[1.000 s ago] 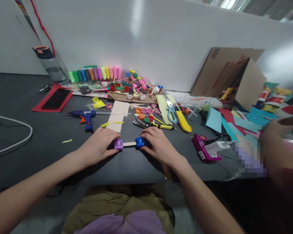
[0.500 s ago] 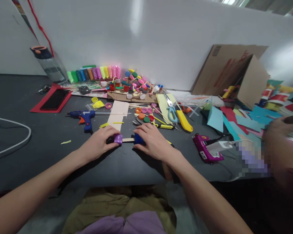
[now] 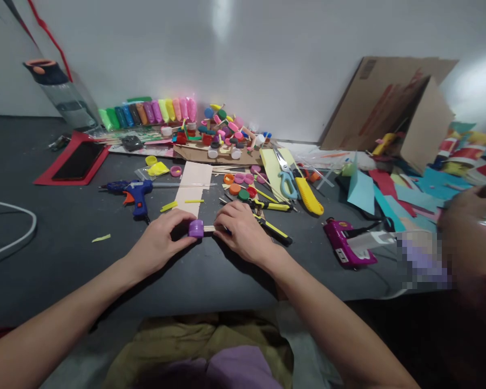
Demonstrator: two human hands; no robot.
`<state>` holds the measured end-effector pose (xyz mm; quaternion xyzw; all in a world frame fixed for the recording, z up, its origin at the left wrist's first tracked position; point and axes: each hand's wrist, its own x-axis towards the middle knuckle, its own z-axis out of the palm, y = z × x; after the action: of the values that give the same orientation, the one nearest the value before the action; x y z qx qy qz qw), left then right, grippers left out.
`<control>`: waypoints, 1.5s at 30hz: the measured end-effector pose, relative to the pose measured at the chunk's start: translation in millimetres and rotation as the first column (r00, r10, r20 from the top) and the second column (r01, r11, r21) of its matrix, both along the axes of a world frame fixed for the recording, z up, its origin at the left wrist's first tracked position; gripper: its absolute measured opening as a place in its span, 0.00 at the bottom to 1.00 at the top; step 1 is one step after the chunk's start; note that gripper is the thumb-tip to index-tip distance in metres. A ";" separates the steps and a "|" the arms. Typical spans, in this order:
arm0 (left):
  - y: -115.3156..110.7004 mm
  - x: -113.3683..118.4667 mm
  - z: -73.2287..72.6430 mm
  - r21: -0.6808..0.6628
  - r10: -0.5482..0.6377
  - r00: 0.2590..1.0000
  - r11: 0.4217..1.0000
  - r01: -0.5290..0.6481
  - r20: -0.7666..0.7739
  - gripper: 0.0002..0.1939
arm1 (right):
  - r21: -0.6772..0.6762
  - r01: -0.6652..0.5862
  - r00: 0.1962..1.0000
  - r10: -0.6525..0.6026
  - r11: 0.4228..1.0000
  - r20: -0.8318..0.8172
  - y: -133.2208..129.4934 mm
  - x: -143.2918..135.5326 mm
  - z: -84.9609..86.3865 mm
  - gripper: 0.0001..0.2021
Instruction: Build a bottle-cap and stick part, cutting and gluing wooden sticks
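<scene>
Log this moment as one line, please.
left hand: pinching purple piece | right hand: curled over right end of pale sticks, grip hidden | beyond hands: blue glue gun, black-and-yellow pliers

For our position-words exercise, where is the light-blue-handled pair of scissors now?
In the head view, the scissors lie right of centre, immediately left of the yellow cutter.

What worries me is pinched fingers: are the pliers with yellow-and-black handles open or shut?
Open: the pliers lie with their two handles spread well apart, though the right hand partly hides them.
</scene>
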<state>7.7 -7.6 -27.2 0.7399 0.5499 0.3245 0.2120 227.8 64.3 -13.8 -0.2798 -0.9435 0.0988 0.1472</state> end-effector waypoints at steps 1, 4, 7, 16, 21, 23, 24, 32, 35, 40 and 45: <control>0.2 0.2 -0.7 0.001 0.010 1.000 1.000 -0.010 -0.006 0.15 | -0.006 0.007 1.000 -0.007 1.000 -0.007 -0.2 -0.1 -0.9 0.04; 0.6 0.4 -3.1 0.000 0.036 0.999 0.999 -0.036 -0.028 0.16 | -0.024 0.018 0.999 -0.018 1.000 -0.029 -1.3 -0.6 -2.5 0.04; 0.3 0.4 -4.5 -0.019 0.048 0.998 0.999 -0.049 -0.046 0.15 | -0.041 0.023 0.998 -0.025 0.999 -0.051 -2.5 -0.7 -3.1 0.04; 0.5 0.2 0.4 -0.017 0.036 0.998 0.999 -0.037 -0.050 0.13 | -0.076 0.024 0.994 -0.032 0.997 -0.106 -3.8 -0.8 -5.7 0.04; 0.7 -0.1 2.1 -0.014 0.021 0.998 1.000 -0.022 -0.057 0.13 | -0.078 0.009 0.994 -0.018 0.997 -0.111 -3.8 -1.9 -5.3 0.05; 0.5 -0.3 1.4 -0.005 0.021 0.998 1.000 -0.021 -0.064 0.13 | -0.077 0.006 0.993 -0.015 0.997 -0.114 -3.7 -2.3 -5.4 0.05; 0.4 -0.4 0.9 0.000 0.021 0.997 1.000 -0.021 -0.067 0.13 | -0.076 0.004 0.993 -0.013 0.997 -0.115 -3.6 -2.5 -5.6 0.05; -0.4 -0.2 -1.2 0.027 0.027 0.996 0.999 -0.024 -0.090 0.13 | -0.070 -0.004 0.993 -0.004 0.998 -0.121 -3.2 -2.9 -6.0 0.05; -0.6 -0.1 -1.1 0.033 0.025 0.995 0.999 -0.022 -0.098 0.13 | -0.068 -0.003 0.993 -0.005 0.998 -0.118 -3.6 -2.8 -5.6 0.04; -0.7 -0.8 -2.9 0.043 0.033 0.993 0.999 -0.029 -0.113 0.13 | -0.059 0.000 0.993 -0.007 0.998 -0.114 -4.4 -2.7 -4.8 0.04; -1.0 -0.7 -2.9 0.047 0.036 0.990 0.998 -0.030 -0.136 0.13 | -0.048 0.001 0.995 -0.006 0.999 -0.102 -5.4 -4.6 -5.2 0.04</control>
<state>6.9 -8.5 -30.1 0.7557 0.5679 0.2889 0.1517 223.2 58.9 -19.0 -0.2796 -0.9317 0.1353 0.1885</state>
